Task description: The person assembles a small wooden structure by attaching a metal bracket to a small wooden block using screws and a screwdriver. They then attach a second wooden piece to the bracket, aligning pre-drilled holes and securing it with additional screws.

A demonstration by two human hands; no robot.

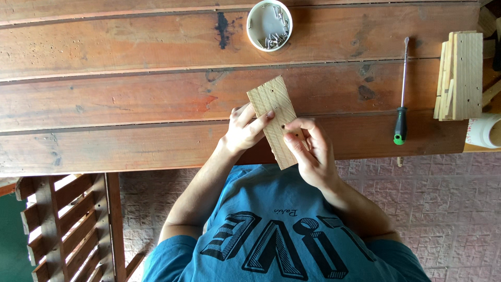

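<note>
Fingers (259,121) of the left hand (243,130) lie across the face of a pale wooden board (275,112), with the thumb out of sight behind its left edge; the hand grips the board. Right hand (309,151) grips the same board from the other side: fingers curl around its right edge, and the thumb tip presses on the face beside a small dark hole. Whether anything small is pinched under that thumb cannot be told.

Board: short, rectangular, light-coloured, with several small holes in its face. It is held tilted, upper end toward the middle of the table, lower end past the near table edge, toward the person's chest. Both forearms come up from the bottom of the view; the person wears a blue printed T-shirt (282,235).

Table (130,104): long reddish-brown planks, scuffed, with dark stains.

- White round cup (269,25) holding metal screws, at the far edge, well apart from the hands.
- Screwdriver (402,94) with long thin shaft and black-and-green handle, lying to the right of the hands, handle nearest the person.
- Stack of similar pale boards (461,75) at the right end of the table.
- White container (485,130), partly cut off, just below the stack.

Slatted wooden frame (68,224) stands at lower left, on a brick-patterned floor (443,209).
</note>
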